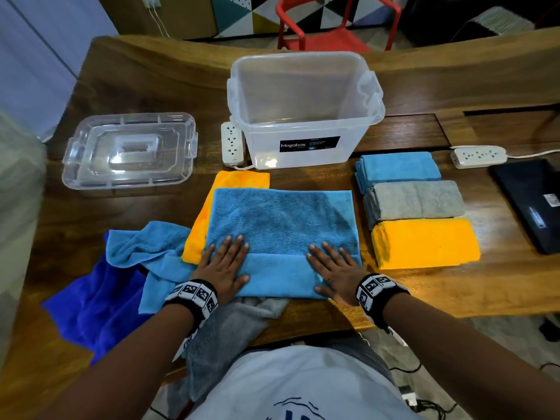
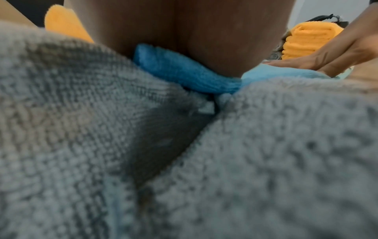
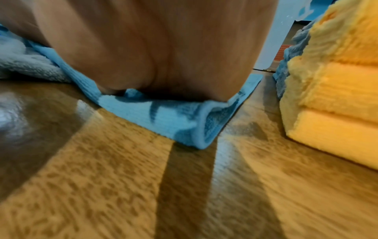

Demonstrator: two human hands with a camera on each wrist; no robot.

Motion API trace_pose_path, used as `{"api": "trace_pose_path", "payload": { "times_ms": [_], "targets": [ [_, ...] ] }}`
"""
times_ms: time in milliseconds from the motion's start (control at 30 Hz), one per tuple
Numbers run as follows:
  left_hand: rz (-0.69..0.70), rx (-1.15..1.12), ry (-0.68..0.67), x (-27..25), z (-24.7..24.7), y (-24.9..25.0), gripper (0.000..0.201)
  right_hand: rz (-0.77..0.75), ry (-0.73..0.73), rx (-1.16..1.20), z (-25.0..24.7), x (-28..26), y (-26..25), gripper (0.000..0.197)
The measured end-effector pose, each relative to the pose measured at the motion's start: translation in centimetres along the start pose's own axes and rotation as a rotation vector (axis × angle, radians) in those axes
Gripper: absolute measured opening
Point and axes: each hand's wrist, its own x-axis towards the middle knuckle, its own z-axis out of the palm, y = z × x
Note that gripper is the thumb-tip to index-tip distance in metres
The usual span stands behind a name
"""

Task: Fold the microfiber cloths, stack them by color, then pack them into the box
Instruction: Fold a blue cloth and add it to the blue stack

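Note:
A light blue cloth [image 1: 281, 225] lies spread in front of me, its near edge folded over. My left hand [image 1: 225, 262] presses flat on its left side and my right hand [image 1: 331, 268] presses flat on its right side, fingers straight. An orange cloth [image 1: 200, 225] lies under it. Folded stacks sit to the right: light blue [image 1: 400, 168], grey [image 1: 415, 200], orange [image 1: 427, 242]. The clear box [image 1: 303, 116] stands open behind. In the right wrist view the blue cloth's folded corner [image 3: 184, 122] sits beside the orange stack [image 3: 337, 90].
Unfolded cloths lie at the left and near edge: light blue [image 1: 145, 247], dark blue [image 1: 91, 298], grey [image 1: 230, 322]. The box lid [image 1: 130, 150] rests at the far left. Power strips [image 1: 231, 144] [image 1: 478, 156] and a black laptop [image 1: 533, 201] are on the wooden table [image 1: 424, 292].

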Motion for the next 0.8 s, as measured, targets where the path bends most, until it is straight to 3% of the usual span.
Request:
{"api": "trace_pose_path", "payload": {
  "times_ms": [200,267,367,467,600,700,800],
  "targets": [
    [-0.016,-0.007,-0.038,-2.0,-0.4,1.4,0.094,-0.004,0.013,0.091,-0.1,-1.1,-0.8,0.081],
    [-0.057,-0.105,0.022,-1.5,-2.1,1.4,0.080,0.017,0.077,0.175,-0.9,-0.8,-0.7,0.076],
    [-0.093,-0.277,0.105,1.6,-5.3,-0.3,0.054,0.045,0.204,0.228,-4.6,0.8,-0.1,0.051],
    [-0.121,-0.285,0.256,4.6,-8.2,-2.4,0.031,0.099,0.299,0.306,-8.0,3.0,1.5,0.035],
    [-0.222,-0.248,0.271,7.1,-10.7,-4.2,0.032,0.220,0.327,0.338,-10.6,5.5,4.3,0.041],
    [-0.268,-0.163,0.170,8.1,-11.3,-4.7,0.046,0.286,0.293,0.318,-11.4,6.9,6.3,0.051],
    [-0.323,-0.114,0.055,8.8,-11.4,-4.8,0.061,0.315,0.197,0.276,-11.3,7.6,8.0,0.077]
  ]
}}
